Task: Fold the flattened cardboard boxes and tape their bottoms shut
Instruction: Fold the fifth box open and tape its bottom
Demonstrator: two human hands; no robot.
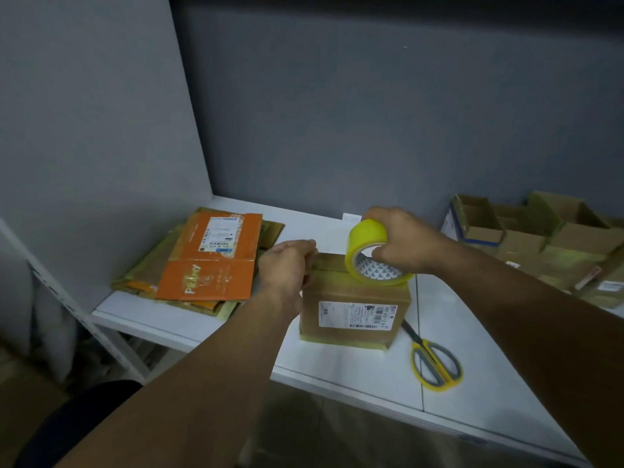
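With the box (354,298) on the desk (472,332), the fingers of your left hand (287,265) curled over its left top edge and your right hand (398,238) clamped on the tape roll (368,244) resting on top, a hard pull could slide the box or lay the tape crooked.

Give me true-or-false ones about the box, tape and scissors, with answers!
1. The right hand grips the yellow roll of tape on top of the brown cardboard box. True.
2. The yellow-and-grey scissors are in the left hand. False: they lie on the white table, right of the box; the left hand holds the box's top left edge.
3. An orange flattened cardboard box lies left of the brown box. True.
4. The brown box has no label. False: a white printed label is on its near side.
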